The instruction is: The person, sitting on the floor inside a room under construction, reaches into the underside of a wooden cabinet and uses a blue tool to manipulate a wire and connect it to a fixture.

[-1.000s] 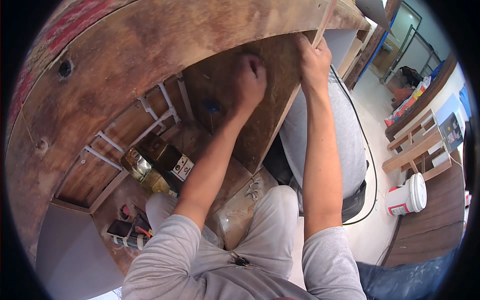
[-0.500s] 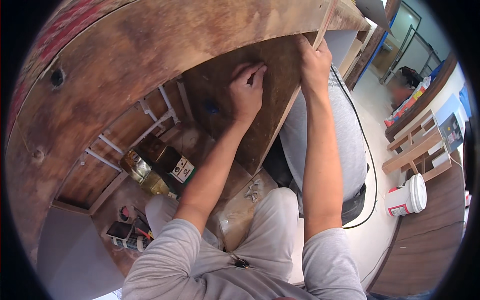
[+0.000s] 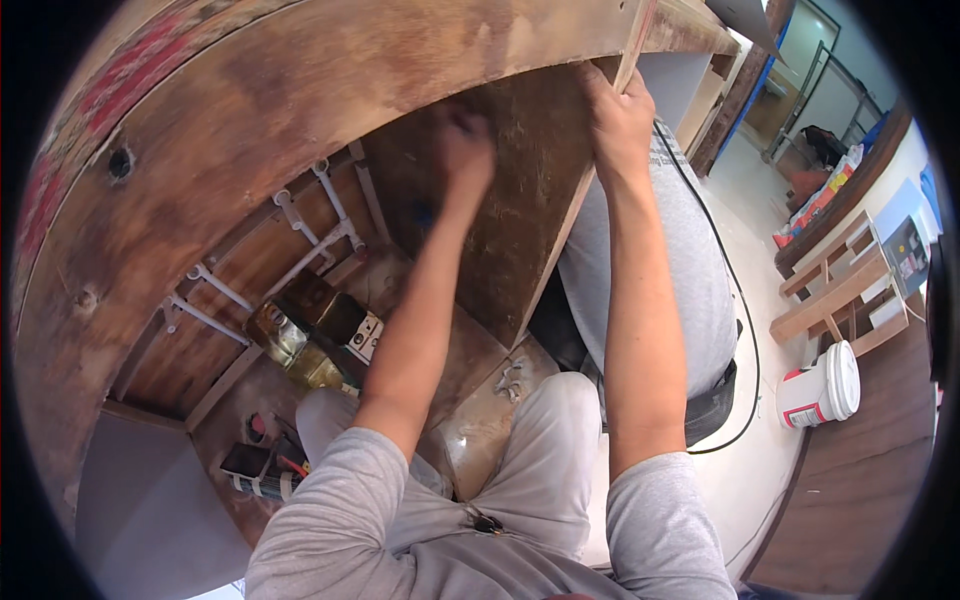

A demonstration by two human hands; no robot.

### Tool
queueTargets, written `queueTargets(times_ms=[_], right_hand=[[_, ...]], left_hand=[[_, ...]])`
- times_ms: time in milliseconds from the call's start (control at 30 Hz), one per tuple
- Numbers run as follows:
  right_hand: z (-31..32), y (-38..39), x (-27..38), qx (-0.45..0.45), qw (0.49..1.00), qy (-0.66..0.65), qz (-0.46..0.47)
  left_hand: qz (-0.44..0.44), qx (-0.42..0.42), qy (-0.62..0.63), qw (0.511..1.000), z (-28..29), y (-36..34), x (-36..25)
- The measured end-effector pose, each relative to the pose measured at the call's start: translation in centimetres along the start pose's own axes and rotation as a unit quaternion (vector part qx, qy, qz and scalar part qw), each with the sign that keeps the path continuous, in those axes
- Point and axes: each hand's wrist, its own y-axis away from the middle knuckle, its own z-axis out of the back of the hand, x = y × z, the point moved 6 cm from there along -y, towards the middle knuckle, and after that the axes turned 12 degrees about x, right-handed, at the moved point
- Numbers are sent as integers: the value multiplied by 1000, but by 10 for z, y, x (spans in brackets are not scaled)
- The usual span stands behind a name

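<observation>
My left hand (image 3: 462,150) is blurred against the dark wooden side panel (image 3: 525,180) inside the cabinet, its fingers smeared by motion, so what it holds is unclear. My right hand (image 3: 620,120) is closed on the front edge of that panel, just beneath the curved, stained wooden top (image 3: 250,100). A small blue spot behind my left wrist is hard to make out. White pipes (image 3: 330,200) run along the back framing. Metal cans (image 3: 285,340) stand on the cabinet floor, with a holder of tools (image 3: 260,460) to their left.
A large grey cloth-covered shape (image 3: 650,300) lies right of the panel, beside a black cable. Farther right are a white bucket (image 3: 815,390), a small wooden frame (image 3: 830,290) and heaped items (image 3: 825,185). My knees are below the cabinet opening.
My left hand has shifted up and to the left and is now blurred. My right hand still grips the edge. A dark blue shape at lower right has mostly left the view.
</observation>
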Motion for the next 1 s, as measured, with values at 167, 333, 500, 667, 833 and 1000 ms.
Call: queueTargets(times_ms=[167, 333, 500, 667, 833, 1000], right_hand=[[5, -2, -2, -9, 999, 29, -12], [7, -1, 0, -5, 999, 35, -15], [7, 0, -3, -19, 999, 22, -19], [5, 0, -2, -16, 1000, 18, -15], [9, 0, -4, -18, 999, 25, -27], [5, 0, -2, -16, 1000, -5, -11]], left_hand=[[50, 23, 104, 993, 28, -7, 30], [-5, 109, 69, 992, 12, 37, -22], [-227, 4, 73, 971, 7, 68, -54], [-301, 39, -50, 952, -7, 82, -64], [-328, 83, -79, 938, -9, 95, -63], [-277, 92, 76, 953, 2, 92, -61]])
